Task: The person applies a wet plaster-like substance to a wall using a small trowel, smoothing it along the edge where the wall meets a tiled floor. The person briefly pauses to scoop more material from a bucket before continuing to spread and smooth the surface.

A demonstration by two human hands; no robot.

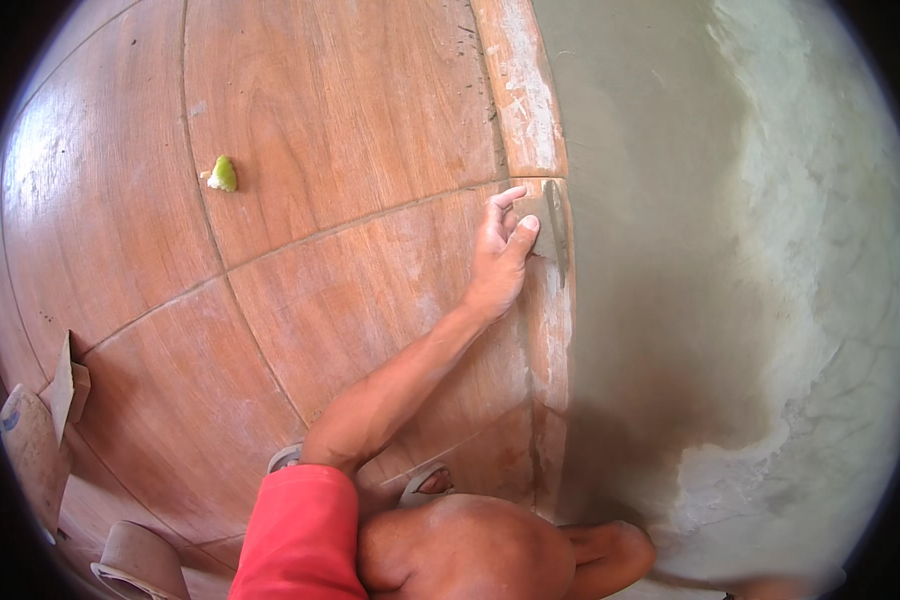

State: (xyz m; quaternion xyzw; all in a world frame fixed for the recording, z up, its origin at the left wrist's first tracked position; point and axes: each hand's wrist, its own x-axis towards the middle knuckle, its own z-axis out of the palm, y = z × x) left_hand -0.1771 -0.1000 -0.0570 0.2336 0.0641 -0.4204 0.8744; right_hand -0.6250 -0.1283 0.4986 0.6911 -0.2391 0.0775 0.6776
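Note:
My left hand (502,245) reaches out from a red sleeve to the edge of wood-look tiles (370,260). Its thumb presses on a small, flat grey scraper (547,232) smeared with mortar, while the index finger stretches out past it. The scraper rests against the narrow tile strip (528,85) along that edge, close to a joint. Beyond the strip lies a smooth grey cement surface (660,180). My right hand is not seen clearly; a blurred skin-coloured shape shows at the lower right rim, and I cannot make out what it is.
A green fruit piece (224,174) lies on the tiles. At lower left are a bucket (145,562), a mortar-stained container (35,450) and a flat trowel-like board (68,390). My bent knee (470,550) and a sandalled foot (430,482) are close by.

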